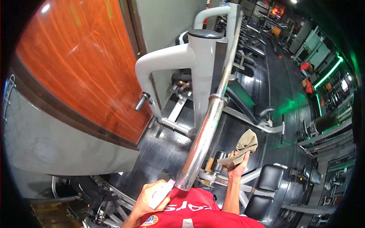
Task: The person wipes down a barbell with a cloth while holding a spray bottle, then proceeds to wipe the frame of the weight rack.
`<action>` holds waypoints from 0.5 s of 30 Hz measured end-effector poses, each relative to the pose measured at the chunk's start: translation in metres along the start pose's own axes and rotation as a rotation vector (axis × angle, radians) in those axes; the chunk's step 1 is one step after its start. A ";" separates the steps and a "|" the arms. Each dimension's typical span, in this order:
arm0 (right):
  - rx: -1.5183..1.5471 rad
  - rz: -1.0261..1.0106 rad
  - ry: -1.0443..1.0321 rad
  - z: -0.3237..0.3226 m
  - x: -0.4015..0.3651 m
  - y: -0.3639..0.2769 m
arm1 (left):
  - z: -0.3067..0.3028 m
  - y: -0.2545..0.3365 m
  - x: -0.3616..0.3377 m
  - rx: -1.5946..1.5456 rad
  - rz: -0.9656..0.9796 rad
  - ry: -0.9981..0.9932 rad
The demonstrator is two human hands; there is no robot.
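Observation:
My left hand point(146, 199) is closed around a small white bottle-like thing point(161, 195) with a pink end, close beside the near end of a shiny metal barbell point(201, 140). Most of that thing's shape is hidden by my fingers and the glare. A crumpled khaki cloth point(246, 144) is gripped in my right hand point(239, 167), raised to the right of the barbell and apart from it. The bar's thick sleeve points at my red shirt, and its shaft runs away past a grey rack upright point(203, 72).
A black padded bench point(243, 98) stands beyond the bar. Black seat pads point(270, 178) are at the lower right. A brown wooden door point(83, 57) and grey wall flank the left side. Black flooring point(279, 81) stretches back between machines, with people in red farther off.

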State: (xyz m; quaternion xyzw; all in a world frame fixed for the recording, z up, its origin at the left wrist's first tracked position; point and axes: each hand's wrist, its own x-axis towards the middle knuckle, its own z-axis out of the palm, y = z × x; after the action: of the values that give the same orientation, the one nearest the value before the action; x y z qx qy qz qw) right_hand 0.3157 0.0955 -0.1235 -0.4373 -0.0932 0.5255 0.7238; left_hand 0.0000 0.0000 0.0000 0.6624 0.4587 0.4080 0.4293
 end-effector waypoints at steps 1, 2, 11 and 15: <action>-0.014 0.010 -0.004 0.000 0.001 0.001 | -0.001 0.006 -0.004 0.008 -0.040 -0.019; -0.028 0.019 -0.006 0.001 0.002 0.002 | -0.001 0.012 -0.007 0.015 -0.080 -0.038; -0.022 0.055 -0.046 0.014 0.010 -0.003 | 0.014 0.048 -0.004 0.149 -0.161 -0.001; -0.043 0.088 -0.030 0.004 0.017 -0.006 | 0.022 0.059 0.003 0.083 -0.155 0.082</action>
State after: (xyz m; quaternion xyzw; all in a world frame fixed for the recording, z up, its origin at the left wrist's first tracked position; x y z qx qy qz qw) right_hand 0.3248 0.1120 -0.1218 -0.4485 -0.0960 0.5613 0.6889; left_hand 0.0367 -0.0136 0.0493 0.6249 0.5422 0.3811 0.4126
